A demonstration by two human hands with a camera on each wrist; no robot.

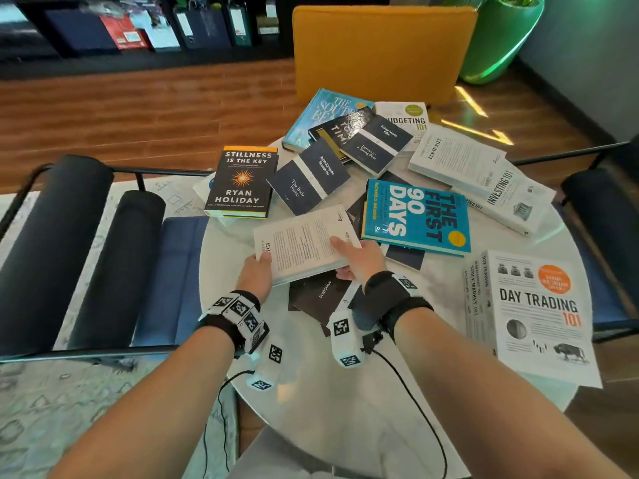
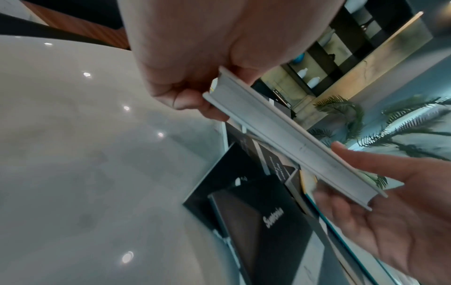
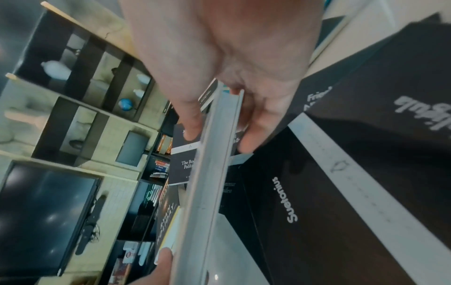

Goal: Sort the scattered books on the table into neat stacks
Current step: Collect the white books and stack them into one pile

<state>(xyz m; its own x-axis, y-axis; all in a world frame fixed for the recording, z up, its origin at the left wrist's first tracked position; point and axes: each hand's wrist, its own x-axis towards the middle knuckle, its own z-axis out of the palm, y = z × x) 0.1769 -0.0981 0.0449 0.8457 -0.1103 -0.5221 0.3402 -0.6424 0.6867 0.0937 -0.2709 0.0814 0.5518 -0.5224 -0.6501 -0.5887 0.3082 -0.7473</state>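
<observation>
Overhead first: both hands hold one white book (image 1: pixel 304 243) back cover up, raised over the round white table (image 1: pixel 345 409) at frame centre. Left hand (image 1: pixel 254 274) pinches its lower-left corner; right hand (image 1: pixel 356 257) clasps the lower-right edge, thumb on top. Beneath it lies a black Suetonius paperback (image 1: pixel 321 299). At lower right stands a white stack topped by Day Trading 101 (image 1: pixel 539 312). Scattered above: The First 90 Days (image 1: pixel 418 216), Stillness Is the Key (image 1: pixel 242 181), The Body Politic (image 1: pixel 307 178), other volumes toward the yellow chair (image 1: pixel 380 53). Left wrist view: curled fingers (image 2: pixel 185 100) grip the book's page edge, which runs diagonally through centre; the other hand supports the far end at lower right. Right wrist view: thumb on one cover, fingers (image 3: pixel 249 140) under the other, book seen edge-on down the middle; Suetonius cover at right.
</observation>
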